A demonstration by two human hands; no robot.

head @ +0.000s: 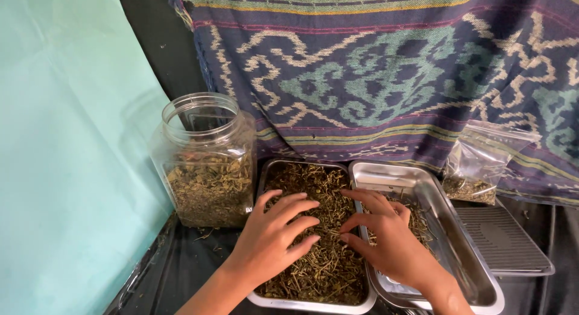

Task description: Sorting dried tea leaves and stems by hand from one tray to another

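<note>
Home herb-sorting corner, woven cloth [386,73], steel trays [422,182]

Left wall: a smooth pale turquoise sheet [66,140], evenly lit by soft daylight.
Back: a woven cloth [386,67] in purple, teal and cream, with scroll motifs and yellow stripes, hanging in folds.
Gap between them: a dark panel [160,43].
Tabletop: covered in glossy black plastic [181,273], creased and reflecting light.

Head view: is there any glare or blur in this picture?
Head view: even, soft daylight; bright glare on the empty steel tray and the clear jar; both hands and the dried herbs look sharp; edges bend slightly.
</note>
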